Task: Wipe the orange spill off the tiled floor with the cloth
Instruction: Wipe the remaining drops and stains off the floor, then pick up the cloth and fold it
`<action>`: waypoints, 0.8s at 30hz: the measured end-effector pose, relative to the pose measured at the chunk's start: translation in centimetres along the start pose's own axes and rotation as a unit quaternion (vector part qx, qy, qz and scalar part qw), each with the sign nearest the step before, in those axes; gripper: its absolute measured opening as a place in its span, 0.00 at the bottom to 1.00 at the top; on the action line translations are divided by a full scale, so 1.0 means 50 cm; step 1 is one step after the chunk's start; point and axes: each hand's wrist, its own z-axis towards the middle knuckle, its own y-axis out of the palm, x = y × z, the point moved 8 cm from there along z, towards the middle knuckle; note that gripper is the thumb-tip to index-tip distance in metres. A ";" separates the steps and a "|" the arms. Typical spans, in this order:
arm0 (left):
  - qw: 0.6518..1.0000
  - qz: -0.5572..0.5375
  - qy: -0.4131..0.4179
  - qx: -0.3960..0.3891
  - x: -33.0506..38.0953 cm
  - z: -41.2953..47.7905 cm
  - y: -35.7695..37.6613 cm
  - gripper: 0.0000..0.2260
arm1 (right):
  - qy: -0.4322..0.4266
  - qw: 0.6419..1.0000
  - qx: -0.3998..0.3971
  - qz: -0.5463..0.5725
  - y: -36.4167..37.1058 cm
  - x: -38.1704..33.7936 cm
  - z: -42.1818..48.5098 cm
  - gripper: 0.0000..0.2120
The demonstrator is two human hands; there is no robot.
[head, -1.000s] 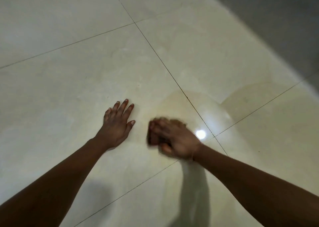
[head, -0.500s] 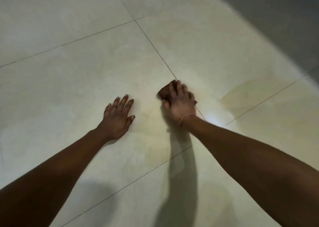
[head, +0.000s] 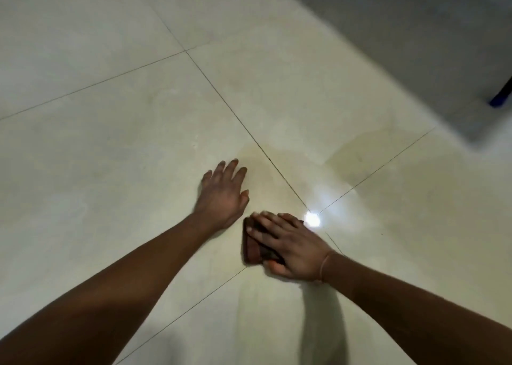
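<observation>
A pale orange spill spreads thinly over the cream tiled floor, around the crossing of two grout lines. My right hand lies on a dark brown folded cloth, its fingers stretched over the top and its thumb under the near edge. The cloth sits flat on the tile just left of the grout crossing. My left hand rests palm down on the floor, fingers spread, just beyond and left of the cloth, at the spill's left edge.
A bright light reflection glares on the wet floor beside the cloth. A grey shaded strip runs along the upper right, with a blue object at the right edge.
My right hand has pulled the cloth back toward me and slightly left, from beyond the grout line to just before the crossing. The left hand stays planted on the floor.
</observation>
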 end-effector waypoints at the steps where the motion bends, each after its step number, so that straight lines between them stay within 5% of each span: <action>1: 1.000 -0.002 -0.005 -0.006 0.005 0.008 0.006 0.32 | -0.025 0.999 0.010 -0.017 -0.008 0.034 -0.012 0.34; 3: 1.000 0.006 -0.018 -0.005 0.003 0.013 0.020 0.30 | 0.146 0.985 0.088 0.011 -0.042 0.170 -0.033 0.33; 5: 1.000 0.011 -0.023 0.010 0.006 0.014 0.030 0.30 | 0.392 0.904 0.165 0.041 -0.073 0.288 -0.092 0.32; 7: 0.999 0.002 -0.032 0.032 0.008 0.015 0.031 0.29 | 0.498 0.848 0.175 0.039 -0.073 0.312 -0.114 0.32; 9: 0.998 -0.006 -0.035 0.051 0.016 0.020 0.026 0.29 | 0.474 0.862 0.179 0.024 -0.076 0.275 -0.085 0.33; 14: 0.993 -0.065 -0.016 0.098 0.051 0.041 0.010 0.24 | 0.240 0.963 0.108 0.059 -0.012 0.086 0.003 0.31; 19: 0.992 -0.112 -0.029 0.055 0.106 -0.042 -0.017 0.21 | 0.129 0.985 -0.011 0.112 -0.036 -0.016 -0.105 0.20; 24: 0.982 -0.142 0.049 -0.118 0.248 -0.208 -0.178 0.20 | 0.224 0.953 -0.102 0.175 -0.255 -0.057 -0.259 0.11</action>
